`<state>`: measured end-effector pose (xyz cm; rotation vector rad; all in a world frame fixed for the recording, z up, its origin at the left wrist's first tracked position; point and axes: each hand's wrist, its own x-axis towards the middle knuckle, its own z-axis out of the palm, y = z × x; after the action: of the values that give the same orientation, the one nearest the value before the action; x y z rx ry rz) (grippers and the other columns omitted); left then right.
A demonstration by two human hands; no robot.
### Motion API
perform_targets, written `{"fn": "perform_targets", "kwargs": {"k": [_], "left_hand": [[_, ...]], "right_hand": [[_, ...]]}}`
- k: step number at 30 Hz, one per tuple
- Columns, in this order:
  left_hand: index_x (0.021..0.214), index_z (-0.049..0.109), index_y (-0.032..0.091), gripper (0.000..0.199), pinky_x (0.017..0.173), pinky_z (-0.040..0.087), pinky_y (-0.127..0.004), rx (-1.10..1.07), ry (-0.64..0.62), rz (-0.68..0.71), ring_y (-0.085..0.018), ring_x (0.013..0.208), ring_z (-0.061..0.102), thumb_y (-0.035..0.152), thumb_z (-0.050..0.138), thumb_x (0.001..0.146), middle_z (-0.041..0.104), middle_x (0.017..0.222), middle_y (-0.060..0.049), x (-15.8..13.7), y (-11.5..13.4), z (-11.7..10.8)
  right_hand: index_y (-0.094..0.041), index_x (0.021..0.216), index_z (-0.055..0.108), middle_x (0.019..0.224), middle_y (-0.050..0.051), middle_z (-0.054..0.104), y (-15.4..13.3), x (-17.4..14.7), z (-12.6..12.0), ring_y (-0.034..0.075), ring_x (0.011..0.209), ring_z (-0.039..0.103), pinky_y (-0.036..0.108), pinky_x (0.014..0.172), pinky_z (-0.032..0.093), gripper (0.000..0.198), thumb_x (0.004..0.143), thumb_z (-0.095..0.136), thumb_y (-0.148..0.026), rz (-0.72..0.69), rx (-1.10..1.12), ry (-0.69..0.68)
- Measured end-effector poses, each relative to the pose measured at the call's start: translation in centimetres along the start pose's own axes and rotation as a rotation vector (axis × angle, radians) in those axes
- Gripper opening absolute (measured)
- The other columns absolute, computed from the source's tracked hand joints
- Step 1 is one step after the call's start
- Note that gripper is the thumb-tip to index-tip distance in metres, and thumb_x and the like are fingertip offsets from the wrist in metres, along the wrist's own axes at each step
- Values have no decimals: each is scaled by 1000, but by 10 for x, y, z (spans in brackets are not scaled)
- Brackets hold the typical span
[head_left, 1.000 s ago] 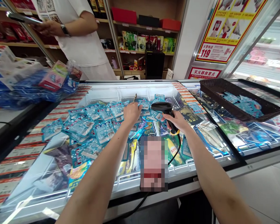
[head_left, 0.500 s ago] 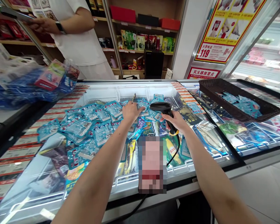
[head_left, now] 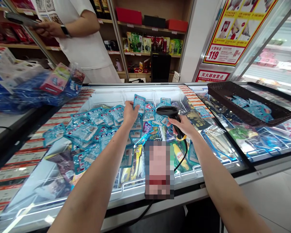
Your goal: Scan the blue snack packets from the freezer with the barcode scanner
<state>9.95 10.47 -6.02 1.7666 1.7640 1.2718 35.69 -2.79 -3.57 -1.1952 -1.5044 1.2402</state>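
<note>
My left hand (head_left: 131, 114) pinches a small blue packet (head_left: 139, 103), held upright above the freezer's glass top. My right hand (head_left: 183, 125) is wrapped round the handle of a black barcode scanner (head_left: 168, 111), whose head points left toward the packets. A loose heap of similar blue packets (head_left: 84, 129) with printed barcodes spreads over the glass to the left of and beneath my left hand. A few more blue packets lie behind the scanner. The scanner's black cable (head_left: 184, 155) hangs from its handle toward the front edge.
A brown basket (head_left: 252, 119) with several blue packets stands at the right. A blurred-out phone-shaped object (head_left: 159, 170) lies at the front edge. Bagged boxes (head_left: 55, 79) sit at the left. Beyond the freezer, a person in a white shirt (head_left: 75, 38) holds a device before stocked shelves.
My left hand has drawn back slightly and turned a packet upright, its printed face now visible. My right hand and the scanner stay nearly in place.
</note>
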Motion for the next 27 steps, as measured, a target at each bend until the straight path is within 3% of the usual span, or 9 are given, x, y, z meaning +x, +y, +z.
{"fn": "perform_targets", "kwargs": {"k": [4,7,12,18,27], "left_hand": [[104,42,21,31,73,53,-30,-447,60,-58,-16,77,62,35,58,81,57,79,1,-14,3,-10],[110,41,22,37,76,56,-32,-698,26,-72,-17,86,65,34,61,80,62,90,-2,-35,8,-20],[100,51,20,26,83,58,-36,-771,-27,-78,-19,94,66,36,59,81,65,100,-6,-52,6,-26],[105,46,21,30,82,59,-40,-778,-24,-174,-21,97,67,33,60,81,65,100,-7,-51,0,-18],[103,41,23,30,84,59,-41,-791,-29,-183,-20,97,67,32,59,82,63,96,-4,-53,-6,-16]], "right_hand": [[-16,88,60,72,6,69,1,1,0,13,42,55,26,39,43,40,80,64,-55,4,-5,-3],[-16,91,59,89,9,72,4,1,1,11,44,56,26,39,44,42,80,64,-56,-18,-8,-5],[-16,95,58,90,9,71,4,-1,5,11,44,57,26,39,44,43,80,64,-56,-83,-23,-28],[-16,98,58,89,8,71,0,-3,7,10,42,55,26,39,45,45,81,64,-57,-97,-45,-51],[-16,99,58,89,7,71,-1,-4,10,11,45,56,26,41,45,44,81,63,-56,-118,-57,-75]]}}
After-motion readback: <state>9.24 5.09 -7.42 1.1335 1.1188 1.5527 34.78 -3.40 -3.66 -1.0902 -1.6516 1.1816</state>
